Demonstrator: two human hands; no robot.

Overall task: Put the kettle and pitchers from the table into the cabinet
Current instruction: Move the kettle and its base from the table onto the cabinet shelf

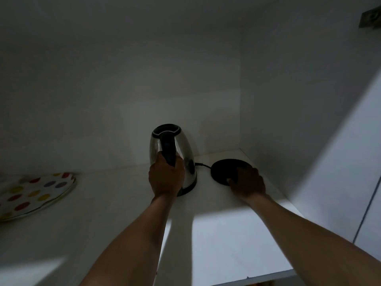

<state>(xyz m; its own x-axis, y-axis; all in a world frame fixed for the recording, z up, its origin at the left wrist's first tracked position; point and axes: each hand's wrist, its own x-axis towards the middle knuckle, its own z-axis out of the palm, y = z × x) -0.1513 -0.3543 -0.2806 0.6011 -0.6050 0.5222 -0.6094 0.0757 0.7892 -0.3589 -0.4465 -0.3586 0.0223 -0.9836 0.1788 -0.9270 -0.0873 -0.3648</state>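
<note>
A steel electric kettle (181, 149) with a black lid and handle stands on the white cabinet shelf (115, 203), near the back wall. My left hand (166, 178) is wrapped around the lower part of its black handle. To its right lies the round black kettle base (223, 168), flat on the shelf, with a black cord running from it behind the kettle. My right hand (247, 182) grips the near right edge of the base. No pitchers are in view.
A round plate with coloured dots (35, 195) lies on the shelf at the far left. The cabinet's right side wall (288, 120) rises close beside the base. The shelf's front edge (268, 275) shows at the bottom right.
</note>
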